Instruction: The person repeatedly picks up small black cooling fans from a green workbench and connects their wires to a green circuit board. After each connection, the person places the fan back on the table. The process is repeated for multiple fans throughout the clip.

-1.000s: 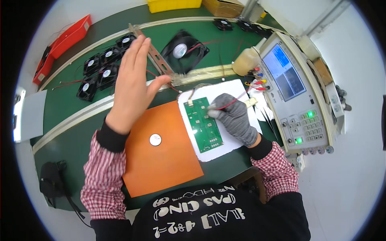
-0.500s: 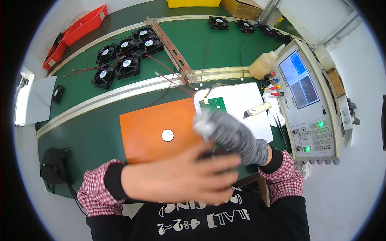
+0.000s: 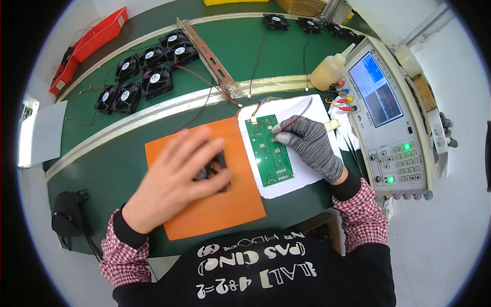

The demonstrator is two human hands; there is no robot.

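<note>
Over the orange mat [image 3: 215,220], my bare left hand [image 3: 176,176] is closed around a small black cooling fan [image 3: 221,162], partly hidden by the fingers and blurred. My right hand [image 3: 312,146], in a grey knitted glove, pinches a thin dark-red wire [image 3: 292,122] at the upper right edge of a green circuit board [image 3: 266,153]. Whatever sits at the wire's tip is hidden by the fingertips. The board lies flat on a white sheet [image 3: 307,176], with a small multi-coloured cable [image 3: 257,108] plugged into its top end.
Several black fans [image 3: 156,79] with wires lie beyond the rail [image 3: 148,107] at left, others at far right [image 3: 276,21]. A tester with a lit screen [image 3: 376,92], a squeeze bottle [image 3: 328,71] and tweezers [image 3: 353,148] stand or lie at right. Red bins [image 3: 99,38] are far left.
My left hand has moved left with the fan, onto the mat. My right hand has shifted right, uncovering the board. The white disc on the mat is no longer visible.
</note>
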